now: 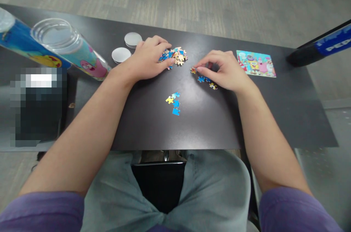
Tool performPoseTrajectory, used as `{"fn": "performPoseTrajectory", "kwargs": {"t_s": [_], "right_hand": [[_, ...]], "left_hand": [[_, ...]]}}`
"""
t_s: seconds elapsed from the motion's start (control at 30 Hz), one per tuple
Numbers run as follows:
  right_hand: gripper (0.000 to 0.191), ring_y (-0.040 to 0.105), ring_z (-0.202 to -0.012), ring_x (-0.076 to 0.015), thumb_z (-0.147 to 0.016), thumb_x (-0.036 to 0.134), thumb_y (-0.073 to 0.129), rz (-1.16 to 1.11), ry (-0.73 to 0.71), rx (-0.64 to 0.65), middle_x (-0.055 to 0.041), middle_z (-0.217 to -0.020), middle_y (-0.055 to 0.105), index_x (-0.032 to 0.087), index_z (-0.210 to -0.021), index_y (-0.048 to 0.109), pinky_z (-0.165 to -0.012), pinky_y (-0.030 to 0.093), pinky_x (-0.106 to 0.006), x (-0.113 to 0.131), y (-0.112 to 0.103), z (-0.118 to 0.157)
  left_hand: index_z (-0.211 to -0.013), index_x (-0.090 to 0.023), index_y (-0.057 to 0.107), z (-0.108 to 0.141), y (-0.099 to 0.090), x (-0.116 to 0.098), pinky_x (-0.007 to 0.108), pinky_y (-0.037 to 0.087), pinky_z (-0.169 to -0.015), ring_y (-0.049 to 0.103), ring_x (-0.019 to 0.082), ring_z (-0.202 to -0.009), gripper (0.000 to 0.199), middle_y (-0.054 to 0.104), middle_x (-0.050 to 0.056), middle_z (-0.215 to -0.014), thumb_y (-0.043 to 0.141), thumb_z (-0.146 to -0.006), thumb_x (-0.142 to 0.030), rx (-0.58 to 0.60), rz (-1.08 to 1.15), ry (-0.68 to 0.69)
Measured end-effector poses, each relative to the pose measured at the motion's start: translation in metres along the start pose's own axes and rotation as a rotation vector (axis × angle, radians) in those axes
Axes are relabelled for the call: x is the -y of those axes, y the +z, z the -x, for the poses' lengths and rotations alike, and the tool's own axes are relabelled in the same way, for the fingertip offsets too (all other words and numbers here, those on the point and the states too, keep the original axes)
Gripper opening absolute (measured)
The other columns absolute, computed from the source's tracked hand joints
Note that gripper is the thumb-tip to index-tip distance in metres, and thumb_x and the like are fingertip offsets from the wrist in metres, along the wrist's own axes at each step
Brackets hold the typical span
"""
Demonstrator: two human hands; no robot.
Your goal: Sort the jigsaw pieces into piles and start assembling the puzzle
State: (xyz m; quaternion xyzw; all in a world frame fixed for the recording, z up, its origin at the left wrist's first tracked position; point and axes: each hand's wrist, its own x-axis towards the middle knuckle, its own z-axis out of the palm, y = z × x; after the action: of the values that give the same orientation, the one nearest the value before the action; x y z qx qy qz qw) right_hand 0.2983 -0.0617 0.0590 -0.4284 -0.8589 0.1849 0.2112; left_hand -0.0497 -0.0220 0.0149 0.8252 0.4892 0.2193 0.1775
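Observation:
A heap of loose jigsaw pieces (178, 56) lies on the dark table, in blue, yellow and pale colours. My left hand (152, 58) rests over the heap's left side with its fingers apart, hiding part of it. Thumb and forefinger of my right hand (221, 69) pinch a small jigsaw piece (193, 70) just right of the heap. Below that hand lie a few blue pieces (201, 78) and a yellowish piece (213, 86), partly covered by it. Nearer to me is a small cluster of blue and yellow pieces (176, 103).
A cartoon picture card (256, 63) lies to the right, near a dark blue cylinder (323, 45). Left are two printed tubes, one clear-topped (79, 52), the other blue (33, 43), plus white round discs (121, 55) and a pixelated dark object (41, 107). The table's front edge (175, 149) is by my lap.

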Motion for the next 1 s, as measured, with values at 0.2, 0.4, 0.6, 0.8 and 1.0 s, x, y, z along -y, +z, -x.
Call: {"fn": "performPoseTrajectory", "kwargs": {"t_s": [0.2,0.4,0.6,0.8,1.0], "right_hand": [[0.026,0.076,-0.102,-0.0343,-0.121,0.054,0.081,-0.021,0.046,-0.098,-0.0122,-0.123,0.087,0.034,-0.126,0.097,-0.107,0.062,-0.063,-0.004,0.006,0.0],[0.02,0.08,-0.12,-0.042,-0.121,0.049,0.088,0.047,-0.01,0.028,-0.0134,-0.128,0.085,0.036,-0.125,0.103,-0.121,0.049,-0.073,-0.006,0.0,0.005],[0.026,0.081,-0.111,-0.0391,-0.119,0.056,0.088,0.077,-0.009,-0.015,-0.0121,-0.128,0.085,0.034,-0.11,0.1,-0.116,0.056,-0.072,-0.02,-0.017,0.011],[0.02,0.081,-0.107,-0.039,-0.121,0.049,0.08,0.104,0.073,0.007,-0.0114,-0.133,0.087,0.041,-0.129,0.096,-0.123,0.058,-0.077,0.001,-0.016,0.008],[0.025,0.082,-0.12,-0.0441,-0.12,0.052,0.076,0.126,0.121,0.037,-0.0102,-0.134,0.088,0.044,-0.133,0.096,-0.134,0.048,-0.081,0.015,-0.014,0.005]], "left_hand": [[-0.165,-0.045,0.087,-0.002,0.008,0.008,0.076,0.048,-0.142,0.063,0.052,-0.169,0.059,0.076,0.012,-0.179,0.073,-0.113,-0.07,-0.046,0.017,0.025],[-0.163,-0.044,0.087,-0.001,0.008,0.007,0.076,0.049,-0.142,0.065,0.052,-0.169,0.054,0.077,0.012,-0.179,0.076,-0.115,-0.066,-0.056,0.015,0.039],[-0.171,-0.044,0.085,0.003,0.002,-0.01,0.074,0.049,-0.14,0.066,0.05,-0.168,0.055,0.076,0.013,-0.178,0.073,-0.119,-0.058,-0.041,-0.005,0.069],[-0.158,-0.041,0.093,0.005,0.0,-0.033,0.076,0.045,-0.141,0.064,0.051,-0.168,0.043,0.077,0.012,-0.178,0.077,-0.12,-0.051,-0.031,-0.033,0.12],[-0.132,-0.039,0.099,0.005,-0.002,-0.042,0.075,0.043,-0.145,0.069,0.045,-0.165,0.024,0.084,0.008,-0.167,0.079,-0.118,-0.042,-0.053,0.002,0.146]]}}
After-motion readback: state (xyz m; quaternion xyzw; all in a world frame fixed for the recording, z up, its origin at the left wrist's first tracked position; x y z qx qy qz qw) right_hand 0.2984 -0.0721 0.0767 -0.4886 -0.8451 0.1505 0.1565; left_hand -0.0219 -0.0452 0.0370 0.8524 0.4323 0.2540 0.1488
